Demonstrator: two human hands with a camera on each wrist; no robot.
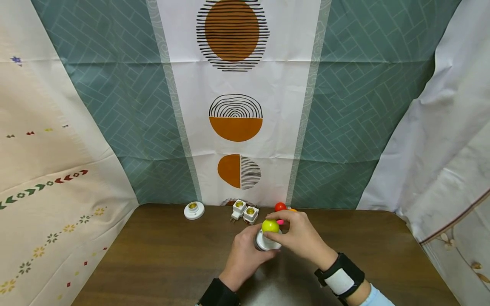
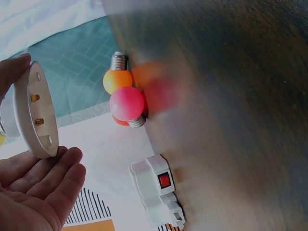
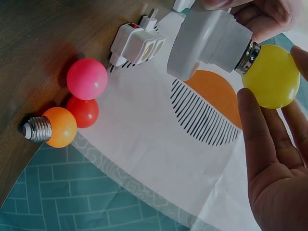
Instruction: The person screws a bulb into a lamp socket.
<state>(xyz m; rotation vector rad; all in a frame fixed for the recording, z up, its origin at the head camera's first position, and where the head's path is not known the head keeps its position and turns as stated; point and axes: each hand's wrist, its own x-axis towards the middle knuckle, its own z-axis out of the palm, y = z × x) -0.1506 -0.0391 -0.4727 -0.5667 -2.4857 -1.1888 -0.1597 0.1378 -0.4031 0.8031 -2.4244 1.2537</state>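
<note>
My left hand (image 1: 246, 251) grips a white round lamp holder (image 1: 266, 243) by its rim, lifted over the table. The left wrist view shows the holder's underside (image 2: 48, 103) with two brass screws. Fingers and thumb of my right hand (image 1: 302, 239) pinch a yellow light bulb (image 1: 270, 226). In the right wrist view the yellow bulb (image 3: 273, 79) has its metal base at the mouth of the lamp holder (image 3: 190, 41), with a bit of thread showing outside.
Pink (image 3: 87, 79), red (image 3: 83, 112) and orange (image 3: 61, 127) bulbs lie together at the table's back. Left of them stand two white plug-in sockets (image 1: 239, 207), one with a red switch (image 2: 164, 180). Another round lamp holder (image 1: 194, 211) sits further left. A patterned cloth (image 1: 237, 146) hangs behind.
</note>
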